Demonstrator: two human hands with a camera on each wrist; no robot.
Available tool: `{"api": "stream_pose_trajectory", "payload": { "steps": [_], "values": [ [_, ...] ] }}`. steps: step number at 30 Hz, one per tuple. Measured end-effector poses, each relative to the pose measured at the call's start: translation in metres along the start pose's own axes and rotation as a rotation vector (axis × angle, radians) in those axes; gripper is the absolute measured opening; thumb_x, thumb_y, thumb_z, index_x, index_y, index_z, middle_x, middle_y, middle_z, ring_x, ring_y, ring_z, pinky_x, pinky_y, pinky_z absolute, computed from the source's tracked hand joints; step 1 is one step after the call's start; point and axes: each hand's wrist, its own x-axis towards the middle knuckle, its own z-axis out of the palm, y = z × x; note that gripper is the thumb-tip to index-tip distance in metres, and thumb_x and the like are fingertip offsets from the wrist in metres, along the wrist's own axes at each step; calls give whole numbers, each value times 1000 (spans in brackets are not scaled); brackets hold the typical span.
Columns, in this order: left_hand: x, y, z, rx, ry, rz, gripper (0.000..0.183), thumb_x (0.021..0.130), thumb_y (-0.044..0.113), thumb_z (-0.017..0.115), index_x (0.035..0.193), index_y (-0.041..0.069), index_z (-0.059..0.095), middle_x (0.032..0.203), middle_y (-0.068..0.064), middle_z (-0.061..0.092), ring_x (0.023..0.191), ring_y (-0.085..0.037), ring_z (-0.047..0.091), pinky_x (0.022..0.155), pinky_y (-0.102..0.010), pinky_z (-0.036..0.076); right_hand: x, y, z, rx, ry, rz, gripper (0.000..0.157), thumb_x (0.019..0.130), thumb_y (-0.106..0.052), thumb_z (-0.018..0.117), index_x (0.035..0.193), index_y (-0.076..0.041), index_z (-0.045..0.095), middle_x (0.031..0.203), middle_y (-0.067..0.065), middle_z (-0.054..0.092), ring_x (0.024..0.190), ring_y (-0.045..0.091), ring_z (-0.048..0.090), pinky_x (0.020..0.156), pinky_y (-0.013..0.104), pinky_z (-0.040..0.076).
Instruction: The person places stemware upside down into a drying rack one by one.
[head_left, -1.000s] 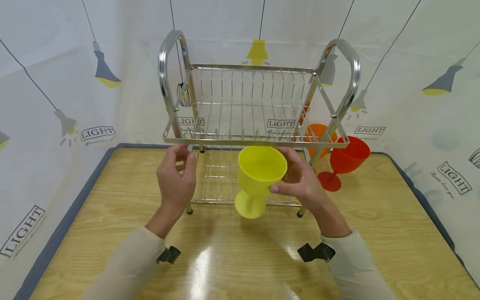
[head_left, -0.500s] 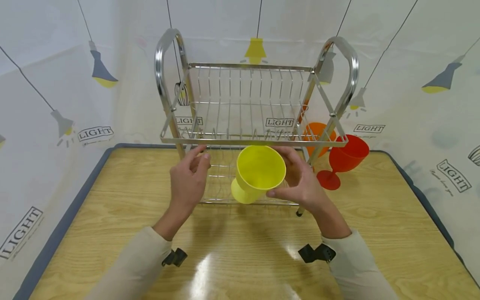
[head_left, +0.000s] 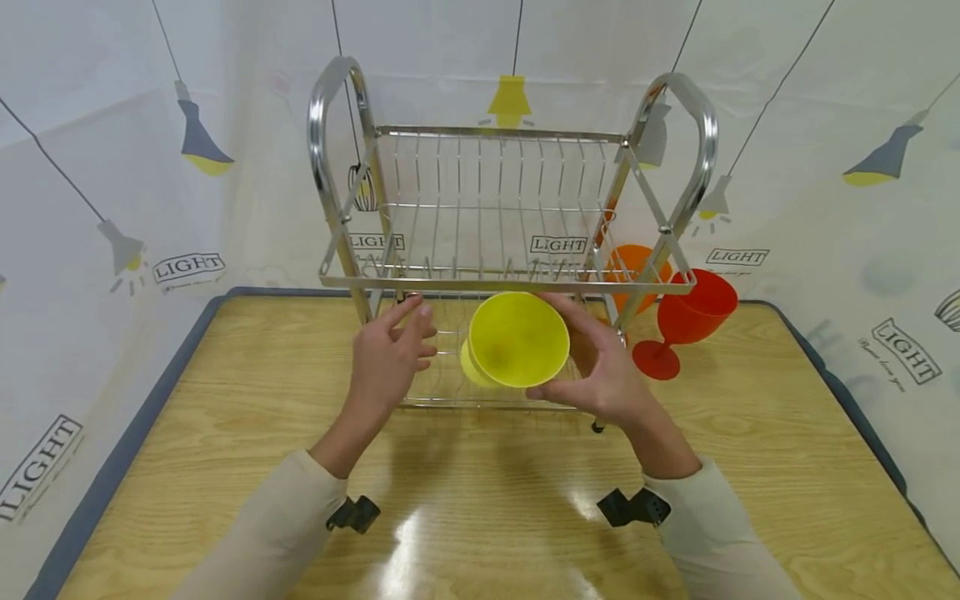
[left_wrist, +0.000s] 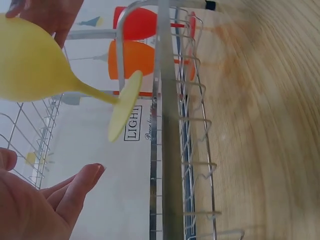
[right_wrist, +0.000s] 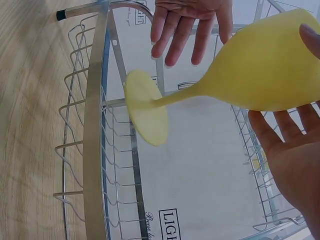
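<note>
My right hand holds a yellow plastic goblet by its bowl, thumb on the near side. The goblet's mouth tilts toward the head camera. In both wrist views its stem and round foot hang above the lower wire shelf of a chrome two-tier dish rack, apart from the wires. My left hand is just left of the goblet with its fingers extended and holds nothing. The right wrist view shows a space between the left fingers and the foot.
A red goblet stands on the wooden table right of the rack. Behind the rack's right post is an orange goblet, partly hidden. The upper shelf's front rail runs just above both hands. A printed sheet surrounds the table.
The yellow goblet has tipped, its foot swinging back over the lower shelf and its mouth turning toward the head camera. My left hand has moved right, nearer the goblet, its fingers straightening.
</note>
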Motion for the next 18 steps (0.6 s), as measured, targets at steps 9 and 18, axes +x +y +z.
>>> {"api": "stream_pose_trajectory", "payload": {
  "steps": [9,18],
  "values": [
    [1,9,0,-290,-207,-324,66,96,55,50,134,1,53,108,-26,69,83,-36,72,68,-42,60,1,0,6,-74,2,-25,88,66,4,82,142,3,38,140,15,45,123,36,45,107,42,42],
    [3,11,3,-488,-410,-517,75,96,58,44,139,-3,43,117,-31,64,92,-40,70,79,-49,57,1,5,13,-180,-23,-47,89,65,13,80,143,-2,40,142,9,47,126,28,47,108,41,42]
  ]
}}
